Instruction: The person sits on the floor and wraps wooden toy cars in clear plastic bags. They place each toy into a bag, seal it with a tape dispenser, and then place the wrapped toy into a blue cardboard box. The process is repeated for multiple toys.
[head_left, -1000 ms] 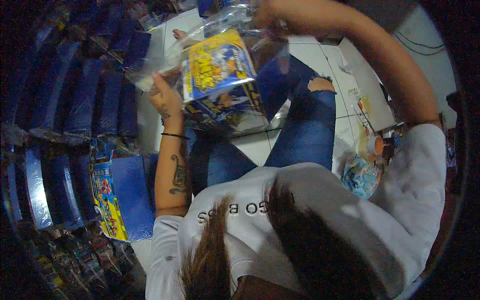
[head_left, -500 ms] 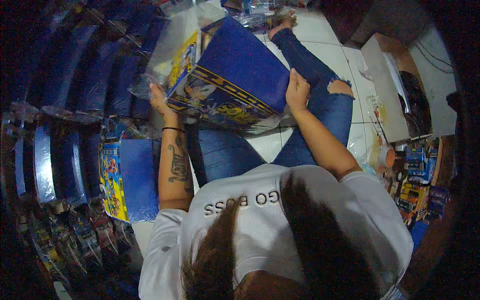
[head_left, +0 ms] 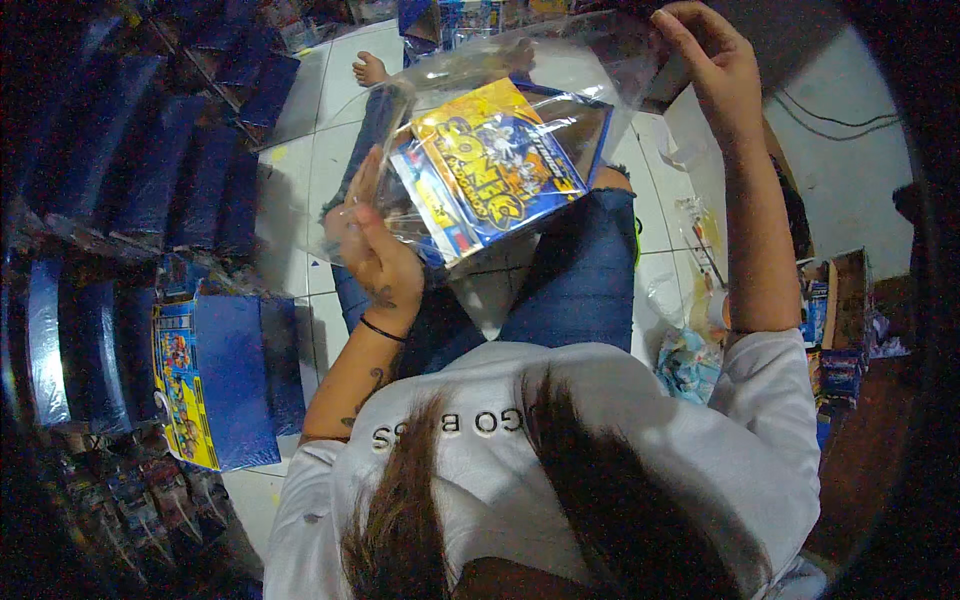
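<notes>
A person in a white shirt [head_left: 580, 440] and torn blue jeans [head_left: 560, 290] sits on a pale tiled floor [head_left: 300, 185], with a yellow, blue and white box [head_left: 500, 165] tilted above the lap, between the two knees. The box is inside a large clear plastic bag [head_left: 590, 65], whose loose film spreads beyond its far and right sides. The left hand [head_left: 385, 250], just below a thin black wristband [head_left: 383, 329] in the view, lies at the box's left side with fingers stretched out and the thumb apart from them, touching the bag; whether any film is caught between them I cannot tell. The right hand [head_left: 708, 55] is raised beyond the box to the right, its thumb and first finger closed together on the bag's edge and the other fingers loosely bent, drawing the film up. To the left, a blue box with a colourful front [head_left: 220, 380] stands on the floor near the left elbow, and rows of dark blue boxes [head_left: 130, 150] fill the space beyond. On the right are a crumpled light-blue patterned bundle [head_left: 688, 365], some small packages [head_left: 840, 340] and a dark cable [head_left: 840, 122].
</notes>
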`<state>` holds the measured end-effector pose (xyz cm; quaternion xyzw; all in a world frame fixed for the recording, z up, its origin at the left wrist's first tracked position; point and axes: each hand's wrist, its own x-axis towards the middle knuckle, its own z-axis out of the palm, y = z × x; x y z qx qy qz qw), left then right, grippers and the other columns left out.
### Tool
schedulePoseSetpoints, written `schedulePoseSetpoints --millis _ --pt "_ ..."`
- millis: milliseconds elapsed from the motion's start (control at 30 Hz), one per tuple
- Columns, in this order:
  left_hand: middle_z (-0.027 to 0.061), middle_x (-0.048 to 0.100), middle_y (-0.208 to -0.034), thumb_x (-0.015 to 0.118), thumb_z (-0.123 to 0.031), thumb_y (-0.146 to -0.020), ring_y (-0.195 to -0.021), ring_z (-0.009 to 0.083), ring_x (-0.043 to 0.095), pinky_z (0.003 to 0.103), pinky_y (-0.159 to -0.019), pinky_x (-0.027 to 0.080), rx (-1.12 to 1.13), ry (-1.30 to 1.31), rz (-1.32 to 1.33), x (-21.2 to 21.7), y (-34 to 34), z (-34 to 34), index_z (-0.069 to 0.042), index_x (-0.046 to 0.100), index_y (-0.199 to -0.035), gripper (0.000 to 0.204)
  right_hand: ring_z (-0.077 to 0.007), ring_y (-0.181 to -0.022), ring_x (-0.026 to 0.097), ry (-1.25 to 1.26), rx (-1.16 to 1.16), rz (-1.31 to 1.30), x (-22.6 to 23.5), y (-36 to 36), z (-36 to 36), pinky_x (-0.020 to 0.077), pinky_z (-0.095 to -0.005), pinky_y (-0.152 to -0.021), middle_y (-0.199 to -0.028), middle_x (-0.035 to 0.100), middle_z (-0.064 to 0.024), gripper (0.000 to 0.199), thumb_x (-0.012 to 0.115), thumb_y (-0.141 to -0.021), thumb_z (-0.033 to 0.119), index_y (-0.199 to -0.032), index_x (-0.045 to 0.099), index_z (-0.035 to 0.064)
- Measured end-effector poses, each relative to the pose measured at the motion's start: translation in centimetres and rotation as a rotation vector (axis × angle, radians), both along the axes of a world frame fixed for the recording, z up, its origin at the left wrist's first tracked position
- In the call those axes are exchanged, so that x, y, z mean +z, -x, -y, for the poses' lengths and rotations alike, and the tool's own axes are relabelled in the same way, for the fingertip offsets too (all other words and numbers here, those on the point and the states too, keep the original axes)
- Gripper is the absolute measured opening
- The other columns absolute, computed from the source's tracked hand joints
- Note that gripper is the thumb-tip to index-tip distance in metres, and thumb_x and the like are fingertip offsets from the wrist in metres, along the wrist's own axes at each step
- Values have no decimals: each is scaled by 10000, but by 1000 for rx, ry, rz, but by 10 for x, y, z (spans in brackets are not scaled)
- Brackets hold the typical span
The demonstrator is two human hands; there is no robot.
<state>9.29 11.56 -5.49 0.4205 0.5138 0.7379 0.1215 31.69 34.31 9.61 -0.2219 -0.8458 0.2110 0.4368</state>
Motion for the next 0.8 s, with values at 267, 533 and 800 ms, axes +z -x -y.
schedulePoseSetpoints --millis 267,533,800 --pt "193 529 -1311 255 -304 -1020 -1221 310 487 386 -1034 348 226 -20 -402 3 -4 1 32 537 -1269 504 -362 -968 597 -690 8 418 59 60 52 450 -428 -852 -1038 631 -202 446 747 -723 147 -1127 609 17" --pt "250 523 -1284 418 -324 -963 -1236 351 470 432 -1047 335 473 -13 -551 27 -24 1 78 532 -1223 492 -372 -844 621 -627 412 1130 29 170 7 484 -439 -725 -896 641 -196 264 639 -814 218 -1005 648 37" --pt "269 462 -1328 550 -486 -877 -1300 374 382 450 -1113 252 346 651 -1524 54 -93 -31 116 430 -1295 742 -326 -883 628 -829 549 908 12 106 -11 505 -400 -755 -985 662 -139 261 644 -802 181 -1002 657 13"
